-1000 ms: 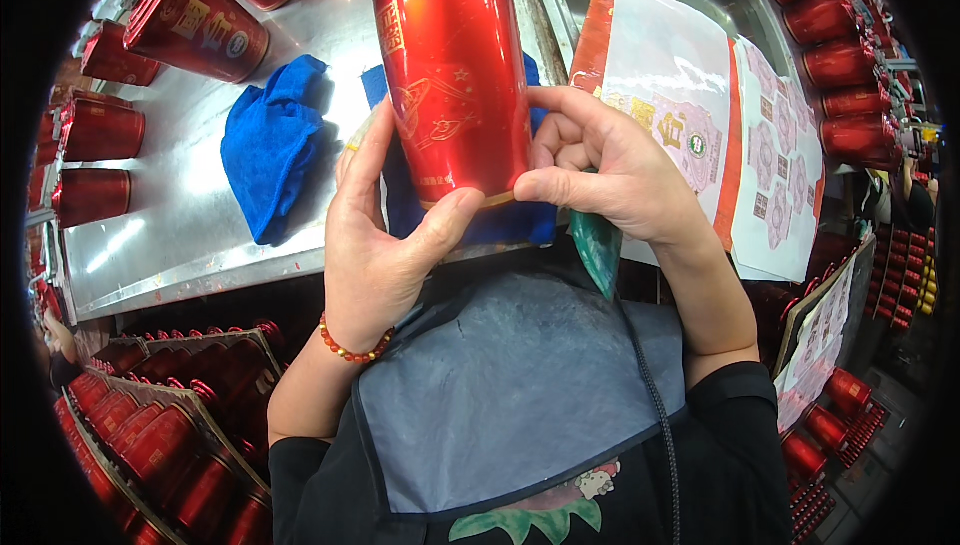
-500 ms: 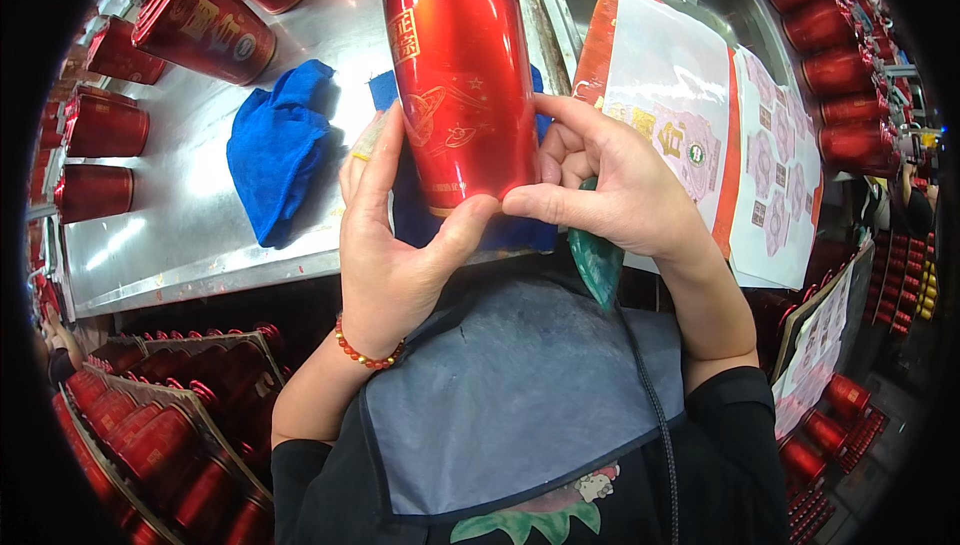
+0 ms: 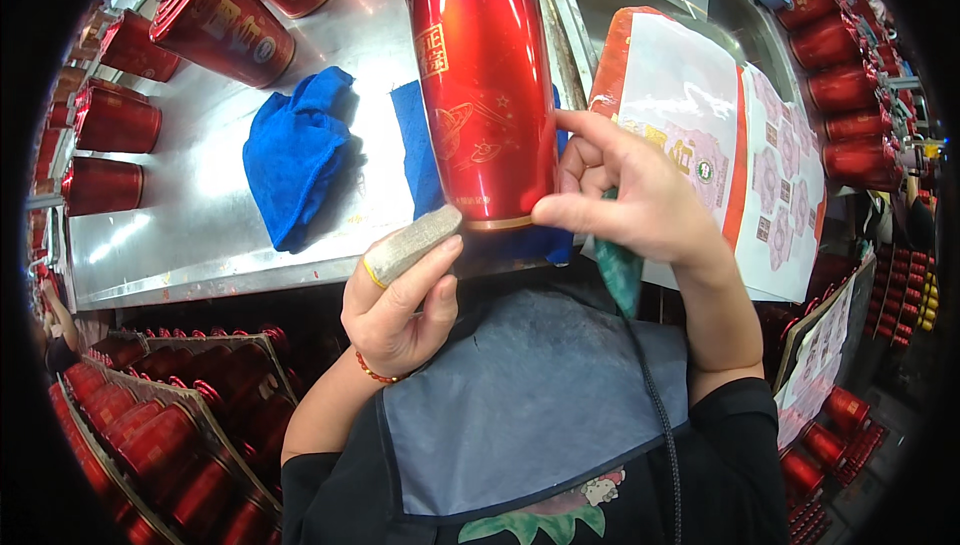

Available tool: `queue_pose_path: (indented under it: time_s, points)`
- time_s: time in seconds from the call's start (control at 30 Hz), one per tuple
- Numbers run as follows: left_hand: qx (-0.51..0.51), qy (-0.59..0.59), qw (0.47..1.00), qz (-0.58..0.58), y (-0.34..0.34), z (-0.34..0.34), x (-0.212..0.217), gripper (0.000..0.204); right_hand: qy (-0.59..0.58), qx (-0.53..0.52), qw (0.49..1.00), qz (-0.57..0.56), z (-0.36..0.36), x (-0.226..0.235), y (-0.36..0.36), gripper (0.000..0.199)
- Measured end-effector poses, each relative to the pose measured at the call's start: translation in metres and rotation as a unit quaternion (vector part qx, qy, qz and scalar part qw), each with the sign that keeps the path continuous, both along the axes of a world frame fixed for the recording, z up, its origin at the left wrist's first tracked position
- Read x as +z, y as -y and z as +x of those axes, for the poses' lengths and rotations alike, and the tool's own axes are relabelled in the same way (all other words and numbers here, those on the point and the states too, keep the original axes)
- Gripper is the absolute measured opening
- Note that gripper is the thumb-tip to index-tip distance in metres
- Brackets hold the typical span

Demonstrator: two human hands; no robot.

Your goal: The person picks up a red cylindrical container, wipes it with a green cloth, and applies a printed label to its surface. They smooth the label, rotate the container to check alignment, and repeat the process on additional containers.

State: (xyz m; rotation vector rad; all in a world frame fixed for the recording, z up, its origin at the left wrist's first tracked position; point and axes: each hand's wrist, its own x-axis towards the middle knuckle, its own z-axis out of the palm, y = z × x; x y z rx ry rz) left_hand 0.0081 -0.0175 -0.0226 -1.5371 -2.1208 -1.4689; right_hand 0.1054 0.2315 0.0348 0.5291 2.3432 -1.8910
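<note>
A glossy red tapered metal canister (image 3: 490, 95) with gold drawings rests on blue cloth (image 3: 418, 160), its gold-rimmed end toward me. My right hand (image 3: 620, 185) has its thumb at that rim and its forefinger along the canister's right side. From under this palm a green handle-like tool (image 3: 620, 280) with a black cord points down; its other end is hidden. Apart from the canister, just left of its near rim, is my left hand (image 3: 405, 290). One of its fingers is stretched out in a greyish cloth wrap (image 3: 415, 243) with a yellow band; the others are bent and appear empty.
A bunched blue cloth (image 3: 295, 160) lies left on the metal worktop (image 3: 200, 260). More red canisters (image 3: 225, 25) stand behind it. Printed sheets in plastic (image 3: 680, 75) lie at right by a metal sink (image 3: 600, 0). Racks of canisters (image 3: 150, 435) flank me.
My left hand has let go of the canister and drawn back toward me, its wrapped finger now in plain sight. The right hand stays at the canister, and the whole view has shifted slightly.
</note>
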Motion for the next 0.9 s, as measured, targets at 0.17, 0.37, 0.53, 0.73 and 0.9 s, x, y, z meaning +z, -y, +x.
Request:
queue_pose_path:
  time_s: [0.17, 0.37, 0.53, 0.73, 0.9]
  points:
    - [0.003, -0.039, 0.999, 0.011, -0.003, 0.000, -0.004, 0.025, -0.020, -0.025, 0.998, 0.048, -0.026, -0.012, -0.053, 0.061]
    - [-0.010, -0.051, 0.999, -0.001, -0.001, 0.000, -0.004, 0.020, -0.013, 0.044, 0.996, -0.082, -0.075, -0.013, -0.062, 0.095]
    - [0.003, -0.099, 0.995, 0.003, -0.006, -0.004, -0.003, 0.026, -0.038, 0.036, 0.991, -0.126, -0.086, -0.022, -0.055, 0.085]
    - [-0.009, -0.178, 0.984, 0.005, -0.015, -0.011, 0.002, 0.033, -0.044, 0.033, 0.992, -0.112, -0.086, -0.007, -0.047, 0.081]
    - [-0.031, -0.229, 0.973, 0.012, -0.029, -0.007, 0.010, 0.032, -0.065, 0.016, 0.996, -0.063, -0.087, 0.001, -0.034, 0.075]
